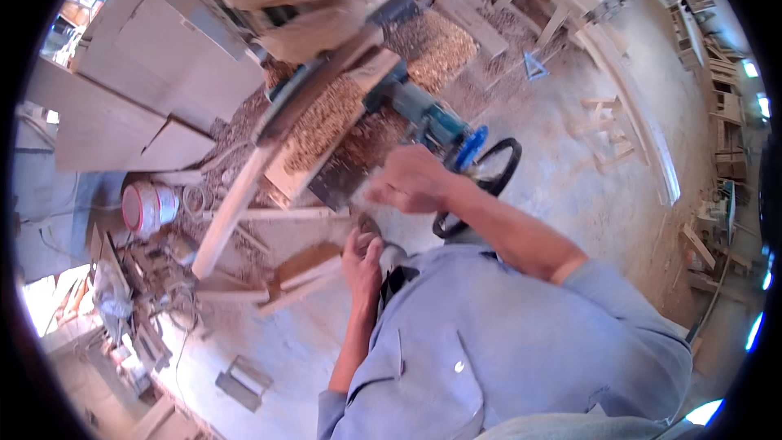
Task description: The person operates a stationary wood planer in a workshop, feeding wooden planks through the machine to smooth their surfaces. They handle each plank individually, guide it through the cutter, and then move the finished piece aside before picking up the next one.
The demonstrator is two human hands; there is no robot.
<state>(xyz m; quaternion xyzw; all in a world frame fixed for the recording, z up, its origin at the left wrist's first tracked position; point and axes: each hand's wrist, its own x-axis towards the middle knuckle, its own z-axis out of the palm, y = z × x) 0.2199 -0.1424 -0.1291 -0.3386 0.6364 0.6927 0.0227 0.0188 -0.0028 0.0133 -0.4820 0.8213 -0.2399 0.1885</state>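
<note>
My right hand (411, 181) is over the near edge of a woodworking machine, its fingers curled and a little blurred. Whether anything is inside them I cannot make out. Just below it on the left, my left hand (362, 259) hangs in front of my body with fingers loosely bent and apart, nothing seen in it. Wood shavings (322, 126) cover the machine's bed beside a long wooden board (232, 216) that slants across it. A green motor-like housing (428, 118) with a blue wheel (472, 148) lies beyond my right hand. The black handwheel (511, 165) is partly behind my right forearm.
Large panels (159, 49) lean at the far left, with a white and red bucket (150, 207) below them. A wooden box-like frame (305, 275) lies on the floor by my left hand. A long beam (631, 106) and a blue triangle (534, 66) are to the right.
</note>
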